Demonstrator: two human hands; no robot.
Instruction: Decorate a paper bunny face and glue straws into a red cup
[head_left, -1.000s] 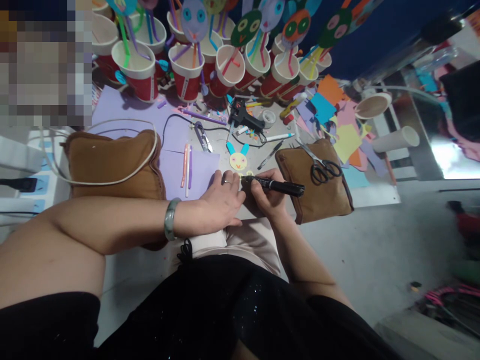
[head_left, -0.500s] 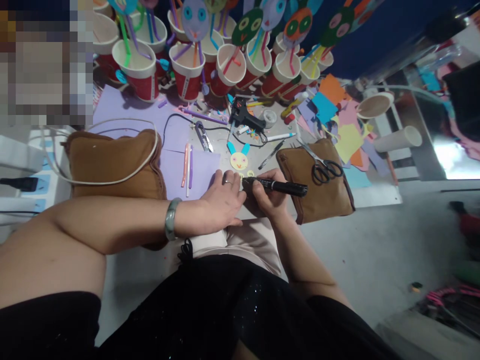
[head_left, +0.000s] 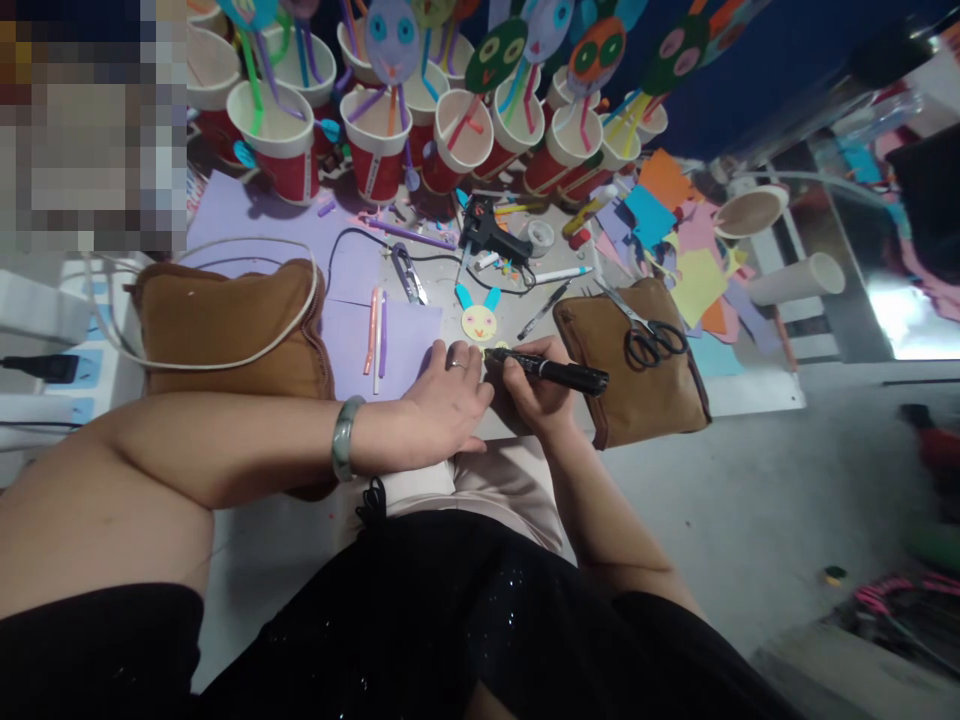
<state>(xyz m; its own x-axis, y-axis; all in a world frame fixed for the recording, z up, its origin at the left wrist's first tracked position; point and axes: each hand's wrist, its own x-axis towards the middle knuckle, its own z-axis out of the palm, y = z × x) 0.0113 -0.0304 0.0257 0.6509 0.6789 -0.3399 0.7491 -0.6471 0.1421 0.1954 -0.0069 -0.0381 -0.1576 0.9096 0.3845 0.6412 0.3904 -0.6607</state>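
Currently, by the near edge of the desk (head_left: 441, 278), the right grip (head_left: 541, 392) pinches a black marker (head_left: 564, 373); the left grip (head_left: 450, 405) lies loosely spread alongside.

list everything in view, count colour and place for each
cups: over ten, red and white, back
paper faces: several, multicoloured, above cups
sheets: at least two, purple, left
straws: three, orange, white and purple, on sheets
rabbit face: one, yellow and blue, centre
glue gun: one, black, beyond rabbit face
knife: one, purplish, left of glue gun
pouches: two, brown, either side
scissors: one, black handles, on right pouch
paper scraps: many, mixed, right
marker: one, black, centre
left hand: one, bare, left of marker
right hand: one, bare, around marker
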